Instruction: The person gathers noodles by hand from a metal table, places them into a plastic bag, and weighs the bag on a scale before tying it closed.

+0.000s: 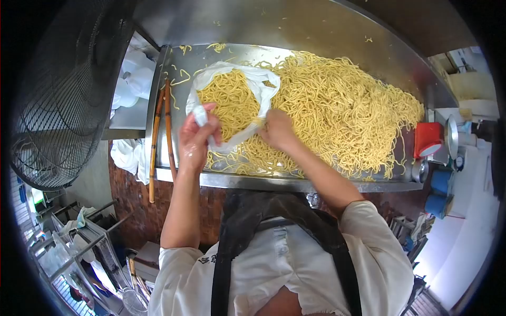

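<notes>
A white plastic bag [268,88] stands with its mouth spread on the metal tray, full of yellow noodles [230,100]. At its near left side, my left hand [196,136] pinches the rim, with thumb and fingers closed on the plastic. My right hand [277,129] is curled at the bag's right edge and grips the rim there; its fingertips are partly hidden. Just right of the bag, a large heap of loose noodles [342,116] spreads over the tray.
The metal tray [247,181] has a raised front rim. Two long brown sticks [157,139] lean over its left end. A large fan [58,116] stands at far left. White bags [129,87] lie beyond the sticks. At the right end are a red container [428,138] and blue buckets [441,181].
</notes>
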`<action>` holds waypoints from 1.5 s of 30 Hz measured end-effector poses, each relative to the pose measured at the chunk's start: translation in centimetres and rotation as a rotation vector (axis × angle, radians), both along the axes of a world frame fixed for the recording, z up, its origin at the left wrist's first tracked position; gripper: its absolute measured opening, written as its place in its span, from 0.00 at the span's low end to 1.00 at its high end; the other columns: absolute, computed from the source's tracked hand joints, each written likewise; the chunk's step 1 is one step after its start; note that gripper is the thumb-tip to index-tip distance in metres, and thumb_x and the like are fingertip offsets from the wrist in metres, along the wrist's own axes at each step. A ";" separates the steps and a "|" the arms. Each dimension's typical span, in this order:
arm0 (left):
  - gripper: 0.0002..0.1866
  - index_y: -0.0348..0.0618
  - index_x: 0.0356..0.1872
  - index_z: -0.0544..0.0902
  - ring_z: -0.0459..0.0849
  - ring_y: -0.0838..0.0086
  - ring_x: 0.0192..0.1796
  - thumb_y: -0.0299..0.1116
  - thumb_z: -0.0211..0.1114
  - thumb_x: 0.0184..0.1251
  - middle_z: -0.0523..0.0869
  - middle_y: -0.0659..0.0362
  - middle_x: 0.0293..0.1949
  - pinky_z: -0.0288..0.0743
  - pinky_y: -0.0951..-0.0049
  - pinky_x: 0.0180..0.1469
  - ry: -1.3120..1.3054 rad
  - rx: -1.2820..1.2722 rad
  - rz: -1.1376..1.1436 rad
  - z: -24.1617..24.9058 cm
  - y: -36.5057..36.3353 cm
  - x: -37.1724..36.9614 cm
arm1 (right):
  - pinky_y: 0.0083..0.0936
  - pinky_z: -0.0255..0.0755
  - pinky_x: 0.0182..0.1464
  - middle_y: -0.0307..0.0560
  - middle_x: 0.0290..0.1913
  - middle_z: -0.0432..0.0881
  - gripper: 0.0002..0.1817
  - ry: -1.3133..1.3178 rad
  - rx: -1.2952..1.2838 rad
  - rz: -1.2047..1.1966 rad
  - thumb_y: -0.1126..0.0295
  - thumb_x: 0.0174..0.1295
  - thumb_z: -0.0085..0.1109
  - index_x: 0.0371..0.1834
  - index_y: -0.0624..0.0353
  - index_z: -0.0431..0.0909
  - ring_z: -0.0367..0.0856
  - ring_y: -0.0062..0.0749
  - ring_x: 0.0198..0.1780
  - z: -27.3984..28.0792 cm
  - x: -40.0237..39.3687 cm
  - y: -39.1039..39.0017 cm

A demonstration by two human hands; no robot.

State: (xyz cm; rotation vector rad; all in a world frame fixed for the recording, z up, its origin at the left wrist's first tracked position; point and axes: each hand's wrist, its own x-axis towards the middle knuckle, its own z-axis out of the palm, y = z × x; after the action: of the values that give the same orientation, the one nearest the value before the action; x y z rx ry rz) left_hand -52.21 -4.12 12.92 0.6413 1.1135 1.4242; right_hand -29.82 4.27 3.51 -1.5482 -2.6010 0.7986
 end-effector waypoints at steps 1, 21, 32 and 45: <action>0.20 0.38 0.59 0.76 0.79 0.77 0.36 0.20 0.62 0.65 0.82 0.60 0.43 0.73 0.79 0.36 0.054 0.015 -0.062 -1.0 0.6 0.7 | 0.49 0.66 0.59 0.62 0.48 0.77 0.18 0.091 0.077 -0.002 0.69 0.57 0.61 0.49 0.67 0.76 0.74 0.57 0.55 -1.5 -0.6 -0.4; 0.24 0.32 0.57 0.76 0.83 0.61 0.44 0.46 0.56 0.77 0.85 0.46 0.39 0.74 0.66 0.51 0.985 -0.284 -0.246 -6.9 3.3 -0.1 | 0.19 0.66 0.29 0.34 0.26 0.73 0.13 1.281 -0.609 -0.197 0.64 0.68 0.59 0.49 0.61 0.76 0.68 0.21 0.26 7.8 23.5 17.1; 0.13 0.36 0.52 0.75 0.77 0.74 0.42 0.36 0.55 0.78 0.77 0.61 0.35 0.71 0.69 0.54 0.098 0.002 0.371 -0.7 1.7 1.7 | 0.41 0.58 0.73 0.62 0.69 0.70 0.38 0.096 0.150 -0.151 0.49 0.63 0.63 0.68 0.68 0.68 0.69 0.54 0.68 0.0 -0.4 11.2; 0.11 0.36 0.44 0.77 0.59 0.83 0.24 0.35 0.56 0.77 0.63 0.68 0.23 0.54 0.79 0.28 -0.055 0.324 0.168 10.4 1.1 -1.9 | 0.19 0.56 0.29 0.31 0.22 0.62 0.13 1.490 -0.450 -0.364 0.63 0.75 0.50 0.35 0.60 0.74 0.58 0.18 0.24 15.5 3.0 7.1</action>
State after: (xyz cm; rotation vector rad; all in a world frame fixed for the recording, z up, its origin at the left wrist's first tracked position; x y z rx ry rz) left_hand -54.06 -3.01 23.33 0.7437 0.9175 1.7780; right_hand -26.80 11.33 18.96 -0.7518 -1.0716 1.6318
